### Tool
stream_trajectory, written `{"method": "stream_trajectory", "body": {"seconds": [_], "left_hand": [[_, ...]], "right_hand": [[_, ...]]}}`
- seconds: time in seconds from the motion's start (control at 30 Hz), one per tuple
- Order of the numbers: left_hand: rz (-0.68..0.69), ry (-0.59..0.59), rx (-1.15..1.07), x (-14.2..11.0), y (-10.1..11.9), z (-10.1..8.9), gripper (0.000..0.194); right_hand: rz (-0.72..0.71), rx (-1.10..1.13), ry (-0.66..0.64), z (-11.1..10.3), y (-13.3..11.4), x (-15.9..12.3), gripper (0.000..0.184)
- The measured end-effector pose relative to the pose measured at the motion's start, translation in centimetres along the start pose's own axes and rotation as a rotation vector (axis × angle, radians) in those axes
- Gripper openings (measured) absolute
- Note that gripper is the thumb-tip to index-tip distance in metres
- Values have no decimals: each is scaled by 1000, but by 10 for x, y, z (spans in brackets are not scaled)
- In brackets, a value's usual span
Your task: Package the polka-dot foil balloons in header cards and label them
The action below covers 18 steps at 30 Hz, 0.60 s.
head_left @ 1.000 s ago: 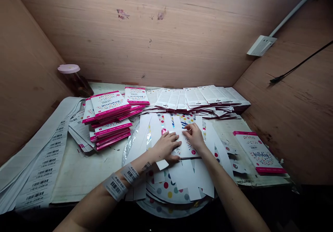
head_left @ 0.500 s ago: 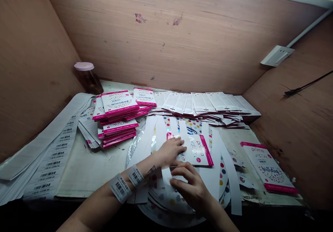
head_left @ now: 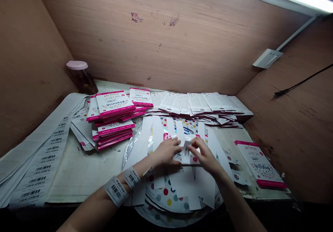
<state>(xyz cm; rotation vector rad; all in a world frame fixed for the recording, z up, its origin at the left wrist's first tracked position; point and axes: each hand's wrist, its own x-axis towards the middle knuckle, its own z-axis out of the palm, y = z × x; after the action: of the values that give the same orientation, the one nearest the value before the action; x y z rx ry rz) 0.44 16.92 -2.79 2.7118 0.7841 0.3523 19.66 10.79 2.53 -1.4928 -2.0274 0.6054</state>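
Observation:
My left hand (head_left: pixel 168 151) lies flat with spread fingers on a white and pink balloon packet (head_left: pixel 185 160). Between the thumb and fingers of my right hand (head_left: pixel 205 155) is a small barcode label (head_left: pixel 185 148), blurred by motion, just over the packet's face. My right hand hides part of the packet. Larger barcode stickers (head_left: pixel 115 191) are stuck along my left forearm. Beneath the packet are white paper strips (head_left: pixel 140 148) and round foil balloons (head_left: pixel 169 200) with coloured dots.
Packets (head_left: pixel 114 103) are piled at the back left, with face-down packets (head_left: pixel 173 102) spread along the back. Barcode label strips (head_left: pixel 48 167) run down the left side. A lidded jar (head_left: pixel 82 79) stands in the corner. Another packet stack (head_left: pixel 260 164) lies at right.
My right hand has moved up and right from the paper strip, carrying the label over the packet. My left hand stays on the packet. The view has shifted slightly.

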Motion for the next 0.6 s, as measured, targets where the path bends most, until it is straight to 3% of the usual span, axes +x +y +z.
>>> {"method": "stream_trajectory", "body": {"seconds": [0.1, 0.2, 0.43, 0.6], "left_hand": [[-10, -8, 3, 0, 1, -1, 51], [-14, -15, 5, -1, 2, -1, 56], [-12, -14, -5, -2, 1, 1, 58], [-31, -26, -36, -2, 3, -2, 55]], "right_hand": [[134, -104, -22, 3, 39, 41, 21], [191, -183, -25, 17, 59, 58, 20], [275, -322, -27, 31, 65, 52, 11], [303, -427, 53, 40, 62, 52, 22]]}}
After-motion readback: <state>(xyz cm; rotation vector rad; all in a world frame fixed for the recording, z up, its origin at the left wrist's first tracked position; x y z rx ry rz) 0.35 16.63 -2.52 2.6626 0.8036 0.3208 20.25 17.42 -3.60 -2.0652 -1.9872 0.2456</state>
